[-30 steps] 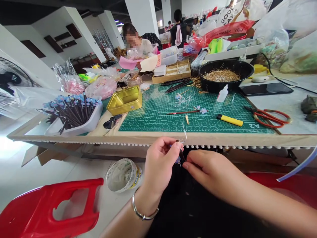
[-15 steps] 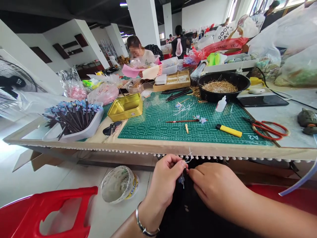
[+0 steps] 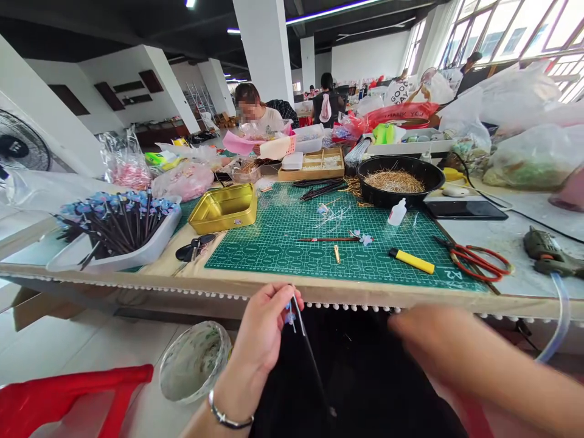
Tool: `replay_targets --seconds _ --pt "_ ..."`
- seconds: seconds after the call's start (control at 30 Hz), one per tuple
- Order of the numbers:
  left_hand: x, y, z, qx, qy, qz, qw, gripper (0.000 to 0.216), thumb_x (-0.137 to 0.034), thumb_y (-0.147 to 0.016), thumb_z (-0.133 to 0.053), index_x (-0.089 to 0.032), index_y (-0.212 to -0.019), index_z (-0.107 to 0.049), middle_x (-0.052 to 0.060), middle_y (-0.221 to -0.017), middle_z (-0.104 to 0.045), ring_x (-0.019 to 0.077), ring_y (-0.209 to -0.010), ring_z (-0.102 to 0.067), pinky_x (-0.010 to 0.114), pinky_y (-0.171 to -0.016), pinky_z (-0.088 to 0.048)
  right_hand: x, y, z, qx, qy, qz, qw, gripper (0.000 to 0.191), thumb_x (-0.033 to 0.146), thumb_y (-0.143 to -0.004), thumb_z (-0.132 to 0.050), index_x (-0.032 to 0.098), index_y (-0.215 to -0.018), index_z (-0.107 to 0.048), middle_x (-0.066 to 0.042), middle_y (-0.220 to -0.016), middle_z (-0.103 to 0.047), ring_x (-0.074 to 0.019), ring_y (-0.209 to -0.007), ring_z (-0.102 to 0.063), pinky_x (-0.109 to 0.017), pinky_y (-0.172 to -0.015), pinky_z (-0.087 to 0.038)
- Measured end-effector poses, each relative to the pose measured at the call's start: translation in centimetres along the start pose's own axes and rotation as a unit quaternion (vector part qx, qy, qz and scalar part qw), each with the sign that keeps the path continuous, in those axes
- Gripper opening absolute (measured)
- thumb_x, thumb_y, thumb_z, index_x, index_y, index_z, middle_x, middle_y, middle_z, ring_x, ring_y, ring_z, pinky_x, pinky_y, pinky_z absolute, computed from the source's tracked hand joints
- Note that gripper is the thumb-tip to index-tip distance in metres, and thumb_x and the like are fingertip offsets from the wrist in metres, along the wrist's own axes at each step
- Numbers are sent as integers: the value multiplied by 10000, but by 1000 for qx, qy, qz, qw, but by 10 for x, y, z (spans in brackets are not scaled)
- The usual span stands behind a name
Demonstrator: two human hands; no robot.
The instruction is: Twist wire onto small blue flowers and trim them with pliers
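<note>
Nearest, below the table edge, a thin dark hair stick with a small blue flower at its top (image 3: 296, 316) is pinched between the thumb and fingertips of the left hand (image 3: 264, 331), with its shaft slanted down over the dark cloth of the lap; it is held close to the body, seemingly so that the flower end can be worked at eye level. The right hand (image 3: 424, 337) is blurred and drawn off to the right, apart from the stick; whether it is spread or closed on anything cannot be told. A round clear plastic tub (image 3: 194, 362) is set on the floor to the near left, just beside a red plastic stool (image 3: 64, 398).

On the table, a green gridded cutting mat (image 3: 283, 243) is laid as the work surface. A yellow utility knife (image 3: 411, 260) and red-handled scissors (image 3: 474, 260) are kept at the right within easy reach. A white tray of dark sticks topped with blue flowers (image 3: 114, 228) is placed at the left, likely for finished pieces. Farther off, a gold metal tin (image 3: 223, 208) and a black round bowl of straw-coloured pins (image 3: 399, 179) are kept open.
</note>
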State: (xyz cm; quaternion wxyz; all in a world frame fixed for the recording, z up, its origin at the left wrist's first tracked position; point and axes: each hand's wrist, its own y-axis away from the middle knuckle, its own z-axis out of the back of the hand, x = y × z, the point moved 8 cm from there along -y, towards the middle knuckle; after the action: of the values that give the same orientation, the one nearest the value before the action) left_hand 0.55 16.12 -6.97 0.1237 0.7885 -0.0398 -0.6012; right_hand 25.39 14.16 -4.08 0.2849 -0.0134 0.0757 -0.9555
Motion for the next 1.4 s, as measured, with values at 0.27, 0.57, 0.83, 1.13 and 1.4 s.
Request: replay_targets --seconds 0.27,0.57,0.83,1.13,1.4 --pt "-18 -14 -18 108 9 15 994 132 -263 -842 -663 -138 -826 -621 28 -756 -665 114 -718 -613 213 -673 -470 -129 -50 32 -35 111 -116 986 286 48 -876 -460 216 -687 -593 -46 -573 -573 -144 -458 -498 -289 -469 -214" --pt "-5 -26 -68 273 80 129 950 169 -253 -760 -769 -160 -835 -651 31 -822 -660 137 -740 -648 325 -752 -565 -67 -55 58 -131 -36 -35 990 257 274 -943 -455 199 -924 -700 -113 -1003 -659 -257 -935 -610 -416 -845 -474" --pt "22 -12 -102 340 60 198 917 279 -266 -742 -798 -162 -941 -632 19 -814 -628 94 -660 -611 151 -473 -465 19 -56 35 -50 -419 -36 906 138 223 -903 -556 240 -975 -672 0 -861 -687 -154 -810 -621 -278 -717 -485" --pt "4 3 -84 245 -148 23 958 228 -304 -816 -698 -221 -1009 -610 90 -1169 -603 230 -1059 -589 258 -624 -517 2 -42 11 -30 -486 -170 857 189 378 -877 -580 226 -801 -663 1 -736 -640 -171 -702 -579 -284 -637 -446" --pt "-11 17 -77 161 -244 -119 949 94 -201 -828 -676 -219 -737 -668 39 -1142 -622 207 -1089 -580 308 -821 -454 4 -26 4 -38 -498 -195 844 235 420 -895 -575 219 -811 -664 -20 -764 -632 -186 -730 -561 -300 -644 -450"
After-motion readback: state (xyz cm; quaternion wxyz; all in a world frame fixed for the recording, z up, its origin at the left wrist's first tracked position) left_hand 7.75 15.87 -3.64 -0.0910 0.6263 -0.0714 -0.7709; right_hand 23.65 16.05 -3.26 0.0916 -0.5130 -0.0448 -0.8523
